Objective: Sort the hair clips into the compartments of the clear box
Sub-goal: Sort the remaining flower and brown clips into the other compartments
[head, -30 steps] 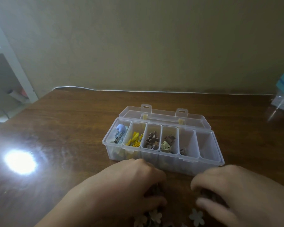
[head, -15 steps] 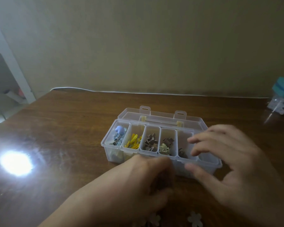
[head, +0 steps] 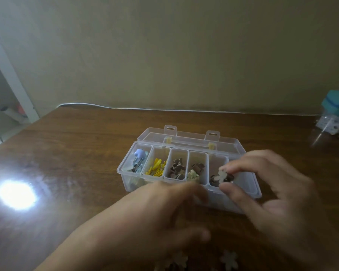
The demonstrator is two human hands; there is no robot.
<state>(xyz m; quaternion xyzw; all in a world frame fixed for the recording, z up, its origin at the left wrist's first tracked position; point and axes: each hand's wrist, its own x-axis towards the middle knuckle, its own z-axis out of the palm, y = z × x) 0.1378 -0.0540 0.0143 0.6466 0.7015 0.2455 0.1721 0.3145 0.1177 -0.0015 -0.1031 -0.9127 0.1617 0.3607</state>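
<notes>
Two fingers of the right hand pinch a pale flower clip over the clear box's fifth compartment from the left, while the left hand, fingers loosely curled and blurred, rests on the worktop before it.

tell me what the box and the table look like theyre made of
The clear box looks like see-through plastic with a slightly frosted finish: the clips show through its walls, and its lid has moulded latch tabs. The table looks like dark brown wood or a wood-grain veneer, which one is unclear; grain streaks run across it and its glossy top mirrors a bright light.
</notes>
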